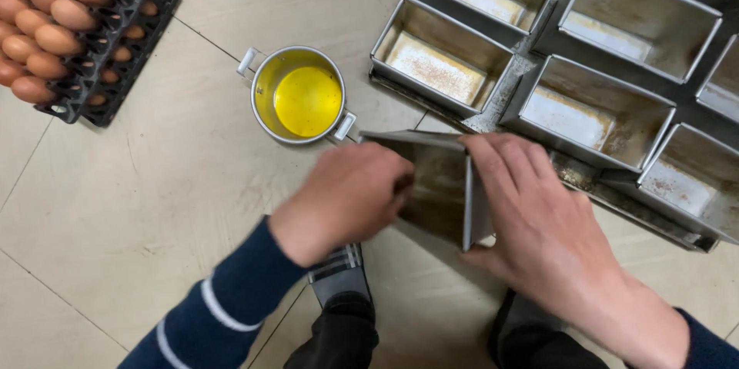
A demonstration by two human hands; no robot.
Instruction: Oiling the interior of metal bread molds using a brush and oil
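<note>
Underfoot, the tiled floor [154, 207] carries everything. Largest on it is the cluster of empty metal loaf tins [593, 107] at upper right, some with pale residue on their bottoms, packed side by side. At upper left stands a black tray of brown eggs [54, 23].

Between the hands a single loaf tin [443, 184] is held tilted, off the floor. The right hand [546, 238] grips its end wall, fingers closed over the rim; the left hand [346, 200] reaches inside it, fingers curled, whether round anything I cannot tell.

Just beyond sits a small two-handled pot of yellow oil [300, 96]. The tilted tin's far corner is near its handle, so a nudge could likely tip or slide the pot and spill oil.
</note>
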